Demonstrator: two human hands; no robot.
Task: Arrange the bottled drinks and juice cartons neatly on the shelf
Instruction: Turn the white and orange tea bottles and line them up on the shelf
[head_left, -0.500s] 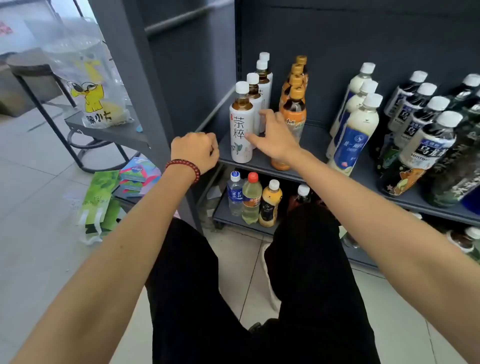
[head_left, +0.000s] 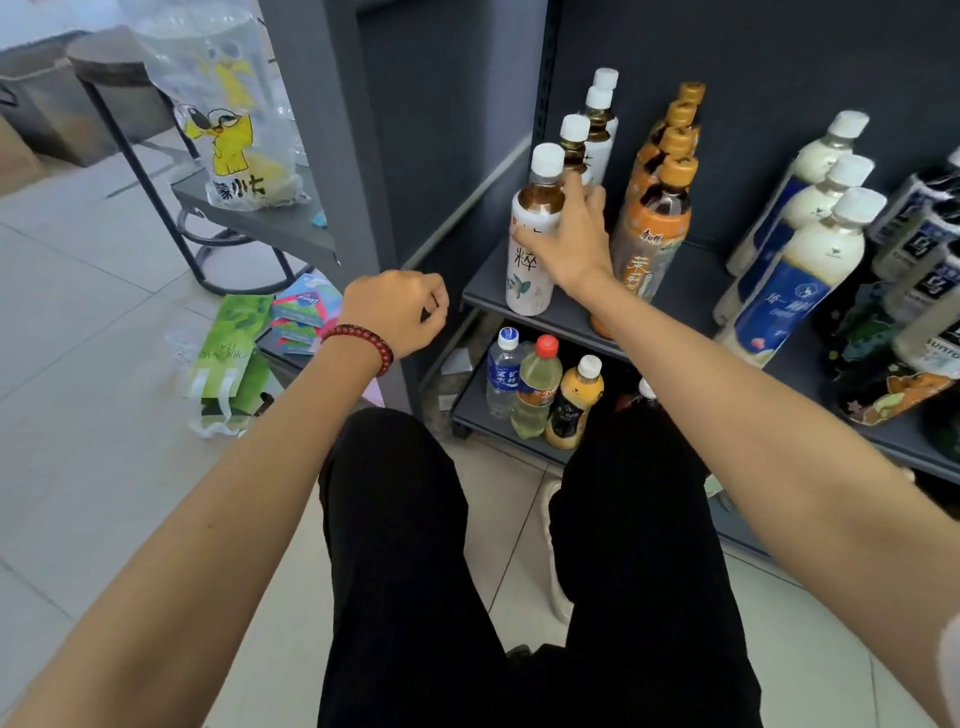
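On the dark grey shelf (head_left: 691, 291) stands a row of white-labelled tea bottles; the front one (head_left: 530, 260) has a white cap. My right hand (head_left: 569, 244) lies against its right side, fingers spread across the label and toward the bottle behind. Beside it runs a row of orange-capped tea bottles (head_left: 657, 223). Further right are milky bottles with blue labels (head_left: 795, 291) and dark-labelled bottles (head_left: 919, 249). My left hand (head_left: 397, 312), wearing a red bead bracelet, hangs as a loose fist left of the shelf, holding nothing.
The lower shelf (head_left: 478, 415) carries a water bottle (head_left: 501, 374), a red-capped yellow bottle (head_left: 537, 389) and an orange-black bottle (head_left: 574, 405). On the floor to the left lie a green bag (head_left: 228, 353) and colourful packets (head_left: 298, 312). A stool with a plastic bag (head_left: 228, 119) stands behind.
My right hand has shifted left from between the two rows onto the front white-labelled tea bottle. The left hand has stayed put.
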